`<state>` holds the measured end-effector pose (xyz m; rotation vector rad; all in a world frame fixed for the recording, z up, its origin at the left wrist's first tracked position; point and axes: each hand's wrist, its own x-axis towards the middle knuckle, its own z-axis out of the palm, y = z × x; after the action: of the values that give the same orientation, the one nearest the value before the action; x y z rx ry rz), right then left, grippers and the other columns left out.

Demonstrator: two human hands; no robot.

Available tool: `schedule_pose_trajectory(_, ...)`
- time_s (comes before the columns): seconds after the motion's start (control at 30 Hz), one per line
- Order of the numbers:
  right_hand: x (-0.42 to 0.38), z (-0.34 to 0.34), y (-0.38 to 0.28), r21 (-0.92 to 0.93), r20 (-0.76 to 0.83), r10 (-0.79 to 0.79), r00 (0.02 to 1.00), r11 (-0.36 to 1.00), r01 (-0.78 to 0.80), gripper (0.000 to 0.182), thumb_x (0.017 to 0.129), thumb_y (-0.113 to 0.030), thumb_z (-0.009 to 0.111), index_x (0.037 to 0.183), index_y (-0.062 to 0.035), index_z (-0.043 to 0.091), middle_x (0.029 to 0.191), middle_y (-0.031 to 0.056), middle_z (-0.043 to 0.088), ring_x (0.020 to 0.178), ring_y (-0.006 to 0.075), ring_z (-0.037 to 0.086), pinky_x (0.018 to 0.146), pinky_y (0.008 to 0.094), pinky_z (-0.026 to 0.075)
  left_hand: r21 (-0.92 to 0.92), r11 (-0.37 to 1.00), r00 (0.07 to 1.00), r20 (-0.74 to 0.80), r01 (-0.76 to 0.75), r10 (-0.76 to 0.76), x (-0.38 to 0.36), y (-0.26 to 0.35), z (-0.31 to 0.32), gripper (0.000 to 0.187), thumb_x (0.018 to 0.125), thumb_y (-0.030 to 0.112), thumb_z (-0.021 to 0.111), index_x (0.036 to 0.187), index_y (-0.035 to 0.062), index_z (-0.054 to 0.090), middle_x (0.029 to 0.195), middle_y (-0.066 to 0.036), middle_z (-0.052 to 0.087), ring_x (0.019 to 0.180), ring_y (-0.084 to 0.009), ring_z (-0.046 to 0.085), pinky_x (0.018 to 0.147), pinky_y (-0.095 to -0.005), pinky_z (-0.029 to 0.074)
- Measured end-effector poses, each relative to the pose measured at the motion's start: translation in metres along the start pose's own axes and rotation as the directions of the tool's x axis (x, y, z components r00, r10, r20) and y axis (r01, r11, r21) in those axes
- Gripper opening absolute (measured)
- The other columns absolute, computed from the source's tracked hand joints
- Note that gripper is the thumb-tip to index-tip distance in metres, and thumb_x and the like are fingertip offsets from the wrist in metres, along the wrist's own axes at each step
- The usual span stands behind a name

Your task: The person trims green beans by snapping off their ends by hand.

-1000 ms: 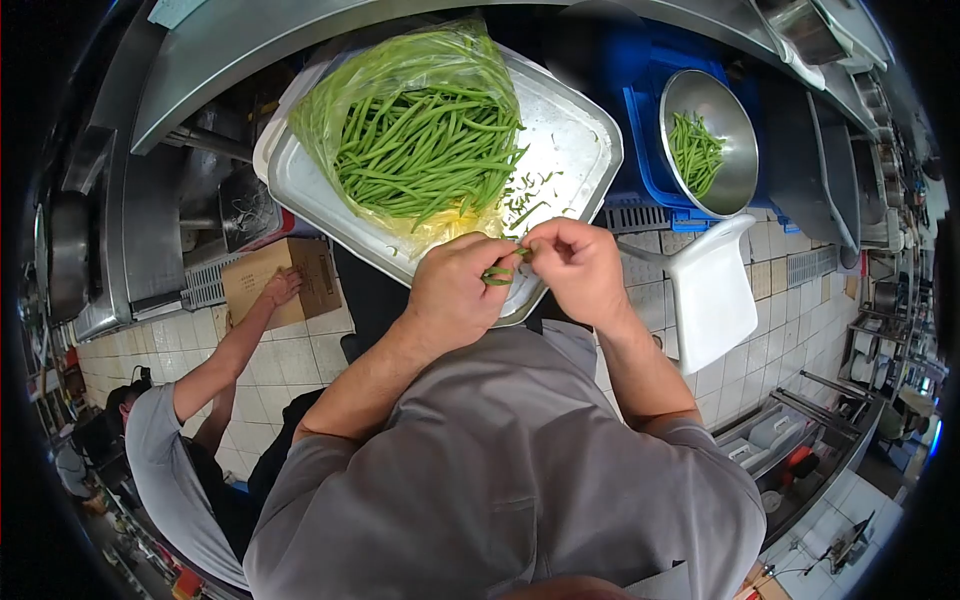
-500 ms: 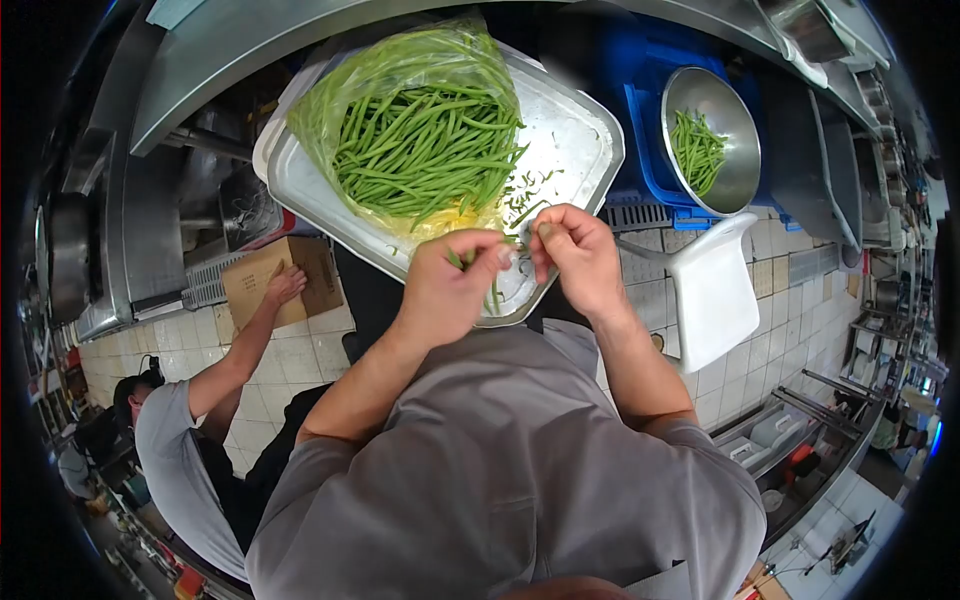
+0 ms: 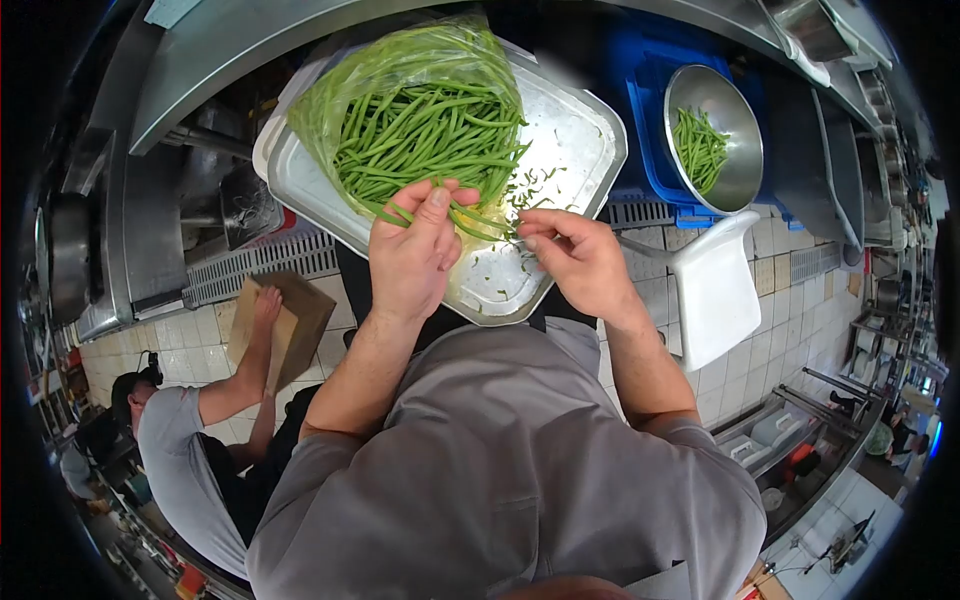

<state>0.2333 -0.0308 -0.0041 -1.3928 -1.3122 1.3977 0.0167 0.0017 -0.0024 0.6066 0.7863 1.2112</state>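
My left hand is closed on green beans over the front of the metal tray. My right hand pinches the tip of a bean that stretches across from the left hand. Behind the hands, an open plastic bag full of green beans rests on the tray. Small bean trimmings are scattered on the tray just beyond my right hand. At the right, a steel bowl holds a small heap of beans.
The bowl sits in a blue crate. A white chair-like piece stands at the right. On the left, a co-worker holds a cardboard box above the tiled floor. A metal shelf edge runs across the top.
My left hand has moved up and left, its fingers turned upward, with beans showing in it. My right hand has lowered slightly. The co-worker has tilted the box.
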Motion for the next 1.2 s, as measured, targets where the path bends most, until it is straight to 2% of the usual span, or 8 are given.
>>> schedule_pose_trajectory(0.17, 0.004, 0.007, 0.008, -0.024, -0.008, -0.005, 1.0, 1.0, 0.005, 0.014, 0.096, 0.0, 0.067, 0.108, 0.0012, 0.074, 0.091, 0.0006, 0.073, 0.079, 0.0039, 0.062, 0.071, 0.0204, 0.051, -0.038, 0.999, 1.0, 0.002, 0.006, -0.006, 0.0, 0.002, -0.002, 0.021, 0.109, 0.018, 0.052, 0.12, 0.0038, 0.063, 0.11, -0.013, 0.072, 0.052, -0.0042, 0.037, 0.051, -0.0214, 0.036)
schedule_pose_trajectory(0.27, 0.006, 0.007, 0.01, -0.091, -0.001, -0.046, 0.999, 0.995, 0.046, 0.014, 0.096, -0.005, 0.068, 0.108, 0.0019, 0.072, 0.087, 0.0026, 0.072, 0.071, 0.0037, 0.062, 0.065, 0.0217, 0.052, -0.068, 0.998, 1.0, 0.005, 0.016, -0.016, 0.001, -0.001, -0.005, 0.021, 0.109, 0.019, 0.052, 0.121, 0.005, 0.062, 0.111, -0.013, 0.072, 0.052, -0.0047, 0.038, 0.051, -0.0216, 0.035)
schedule_pose_trajectory(0.37, 0.009, 0.012, 0.02, 0.104, -0.03, -0.05, 0.998, 0.993, 0.053, 0.013, 0.095, -0.005, 0.069, 0.106, 0.0021, 0.072, 0.086, 0.0012, 0.072, 0.072, 0.0028, 0.062, 0.065, 0.0209, 0.052, -0.111, 0.993, 0.999, 0.016, 0.037, -0.035, 0.002, -0.002, -0.006, 0.021, 0.109, 0.02, 0.052, 0.121, 0.0058, 0.062, 0.11, -0.012, 0.072, 0.052, -0.005, 0.038, 0.051, -0.0215, 0.035)
schedule_pose_trajectory(0.77, 0.009, 0.01, 0.018, 0.12, -0.025, -0.079, 0.997, 0.989, 0.081, 0.007, 0.095, -0.002, 0.068, 0.101, 0.0021, 0.069, 0.085, -0.0001, 0.069, 0.071, 0.0023, 0.06, 0.064, 0.0203, 0.05, -0.156, 0.988, 1.0, 0.019, 0.01, -0.007, 0.004, -0.004, -0.004, 0.02, 0.11, 0.022, 0.051, 0.12, 0.0072, 0.062, 0.11, -0.01, 0.071, 0.053, -0.0053, 0.037, 0.051, -0.0216, 0.035)
schedule_pose_trajectory(0.87, 0.006, 0.001, 0.012, 0.456, 0.146, -0.09, 0.985, 0.89, 0.013, 0.004, 0.096, -0.002, 0.067, 0.099, 0.0009, 0.067, 0.084, -0.0004, 0.067, 0.07, 0.0021, 0.058, 0.063, 0.0202, 0.048, -0.177, 0.984, 0.999, 0.001, 0.037, -0.037, 0.005, -0.004, -0.003, 0.02, 0.11, 0.022, 0.051, 0.119, 0.0077, 0.061, 0.11, -0.01, 0.071, 0.053, -0.0054, 0.036, 0.051, -0.0216, 0.034)
schedule_pose_trajectory(0.97, 0.009, -0.004, 0.011, 0.604, 0.198, -0.141, 0.97, 0.797, -0.008, 0.008, 0.096, 0.0, 0.066, 0.104, 0.0006, 0.067, 0.087, 0.0004, 0.067, 0.071, 0.002, 0.057, 0.062, 0.0201, 0.047, -0.209, 0.976, 0.997, -0.048, 0.056, -0.068, 0.008, -0.002, -0.003, 0.019, 0.11, 0.022, 0.05, 0.119, 0.008, 0.06, 0.11, -0.009, 0.07, 0.053, -0.0056, 0.036, 0.05, -0.0218, 0.034)
schedule_pose_trajectory(1.07, 0.012, -0.004, 0.007, 0.225, 0.125, 0.059, 0.99, 0.97, -0.087, 0.013, 0.097, -0.001, 0.066, 0.109, 0.0018, 0.066, 0.09, 0.0008, 0.068, 0.074, 0.0024, 0.058, 0.064, 0.0205, 0.048, -0.178, 0.984, 0.999, -0.04, 0.005, -0.013, 0.009, -0.002, -0.001, 0.019, 0.11, 0.022, 0.05, 0.119, 0.0082, 0.059, 0.11, -0.01, 0.07, 0.053, -0.0058, 0.037, 0.05, -0.022, 0.034)
schedule_pose_trajectory(1.2, 0.01, 0.018, 0.002, 0.436, 0.04, 0.003, 0.999, 0.9, -0.02, 0.015, 0.097, -0.003, 0.069, 0.111, 0.0016, 0.068, 0.087, -0.0009, 0.069, 0.072, 0.0017, 0.059, 0.061, 0.0201, 0.049, -0.142, 0.99, 1.0, -0.018, -0.016, 0.014, 0.005, -0.004, 0.005, 0.018, 0.11, 0.022, 0.05, 0.12, 0.0092, 0.059, 0.112, -0.011, 0.071, 0.052, -0.0059, 0.037, 0.05, -0.0222, 0.035)
